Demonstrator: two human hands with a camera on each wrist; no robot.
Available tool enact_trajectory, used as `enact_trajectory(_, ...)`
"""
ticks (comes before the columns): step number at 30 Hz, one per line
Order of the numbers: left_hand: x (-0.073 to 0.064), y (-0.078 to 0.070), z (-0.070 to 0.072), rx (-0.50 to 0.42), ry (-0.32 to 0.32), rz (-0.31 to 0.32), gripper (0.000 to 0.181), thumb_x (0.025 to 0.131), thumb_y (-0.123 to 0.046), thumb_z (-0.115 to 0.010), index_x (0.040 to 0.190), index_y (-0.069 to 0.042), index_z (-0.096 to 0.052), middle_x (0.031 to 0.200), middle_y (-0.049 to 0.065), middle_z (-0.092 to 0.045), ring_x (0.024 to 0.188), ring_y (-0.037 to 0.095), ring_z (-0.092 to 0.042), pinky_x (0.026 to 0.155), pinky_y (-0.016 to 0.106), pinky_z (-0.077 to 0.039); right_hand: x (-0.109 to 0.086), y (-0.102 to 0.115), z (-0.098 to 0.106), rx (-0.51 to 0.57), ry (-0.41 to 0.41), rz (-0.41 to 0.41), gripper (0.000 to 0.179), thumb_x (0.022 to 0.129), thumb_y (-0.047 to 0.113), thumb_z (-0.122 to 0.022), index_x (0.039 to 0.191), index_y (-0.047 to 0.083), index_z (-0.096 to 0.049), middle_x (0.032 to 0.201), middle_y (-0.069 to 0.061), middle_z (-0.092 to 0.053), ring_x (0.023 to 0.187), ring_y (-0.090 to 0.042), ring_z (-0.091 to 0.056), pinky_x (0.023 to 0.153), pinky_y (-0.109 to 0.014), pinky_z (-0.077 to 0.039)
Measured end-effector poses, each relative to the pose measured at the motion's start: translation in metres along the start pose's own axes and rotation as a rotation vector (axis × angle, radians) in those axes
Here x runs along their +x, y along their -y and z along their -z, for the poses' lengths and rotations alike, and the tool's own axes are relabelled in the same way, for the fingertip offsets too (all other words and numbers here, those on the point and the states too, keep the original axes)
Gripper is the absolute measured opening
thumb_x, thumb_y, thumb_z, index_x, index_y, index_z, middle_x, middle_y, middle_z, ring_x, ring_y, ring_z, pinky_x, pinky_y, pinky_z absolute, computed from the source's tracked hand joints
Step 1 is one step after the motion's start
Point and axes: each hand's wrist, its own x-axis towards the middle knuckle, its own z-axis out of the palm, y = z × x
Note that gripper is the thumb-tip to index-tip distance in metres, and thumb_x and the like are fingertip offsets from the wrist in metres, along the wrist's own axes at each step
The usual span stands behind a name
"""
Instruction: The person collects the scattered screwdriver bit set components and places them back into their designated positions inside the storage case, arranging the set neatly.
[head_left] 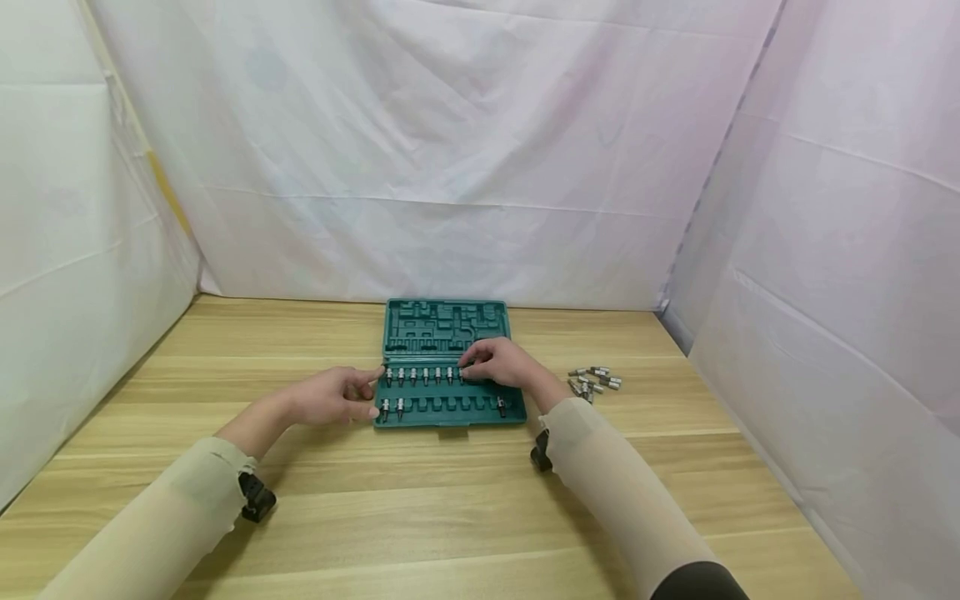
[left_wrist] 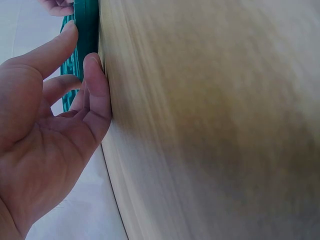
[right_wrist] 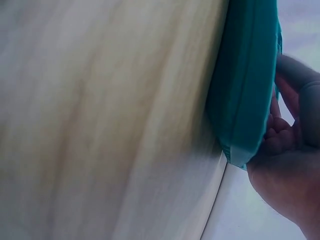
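Observation:
A green plastic socket case (head_left: 450, 423) lies open on the table, its moulded lid (head_left: 446, 321) folded back. Several silver bit sockets (head_left: 426, 377) fill slots along the upper row of its tray. In the lower row, two bit sockets (head_left: 400, 407) stand at the left and one dark-tipped bit socket (head_left: 501, 407) at the right. My left hand (head_left: 333, 396) holds the case's left side, thumb at the front corner and fingers along the edge. My right hand (head_left: 504, 364) reaches over the tray and pinches a bit socket (head_left: 462, 375) at the upper row, mostly hidden by the fingertips.
A loose pile of several bit sockets (head_left: 592, 382) lies on the wooden table (head_left: 390, 517), right of the case. White cloth walls (head_left: 450, 150) stand behind and at both sides. Each wrist carries a small black camera (head_left: 257, 497).

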Motion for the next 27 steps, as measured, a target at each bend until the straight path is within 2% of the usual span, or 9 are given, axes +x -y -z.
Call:
enact_trajectory(6,-0.0001,-0.0003,0.0002,0.0,0.003,0.0,0.084,0.107,-0.021,-0.074,0.171,0.002,-0.026,0.135,0.026,-0.065,0.099,0.019,-0.068,0.083,0.038,-0.061,0.0001,0.0014,-0.001,-0.016,0.009,-0.009,0.017,0.101,0.029,-0.083,0.117,0.022,-0.082,0.099,-0.003,-0.073,0.09,-0.02,-0.064,0.086,-0.038,-0.054)
enact_trajectory(18,-0.0004,-0.0018,0.0004,-0.005,0.005,-0.005,0.084,0.107,-0.02,-0.074,0.171,0.003,-0.025,0.135,0.026,-0.064,0.096,0.019,-0.067,0.081,0.038,-0.06,-0.0006,0.0016,0.0001,-0.002,0.005,-0.012,0.016,0.101,0.025,-0.083,0.116,0.021,-0.082,0.096,-0.002,-0.072,0.086,-0.02,-0.062,0.082,-0.035,-0.052)
enact_trajectory(23,0.0,-0.0013,0.001,-0.001,0.006,-0.003,0.084,0.107,-0.02,-0.074,0.171,0.003,-0.025,0.133,0.025,-0.064,0.095,0.02,-0.066,0.081,0.038,-0.06,-0.0019,0.0012,0.0005,0.0,0.005,-0.004,0.017,0.101,0.026,-0.083,0.117,0.021,-0.081,0.098,-0.002,-0.072,0.087,-0.019,-0.062,0.082,-0.035,-0.052)
enact_trajectory(27,0.0008,-0.0006,0.0014,0.003,0.008,0.008,0.084,0.107,-0.022,-0.074,0.172,0.002,-0.025,0.134,0.024,-0.065,0.095,0.02,-0.065,0.081,0.036,-0.06,-0.0042,-0.0008,0.0017,0.004,0.006,0.016,0.019,0.104,0.028,-0.08,0.121,0.021,-0.081,0.105,-0.003,-0.074,0.093,-0.019,-0.064,0.086,-0.037,-0.054)
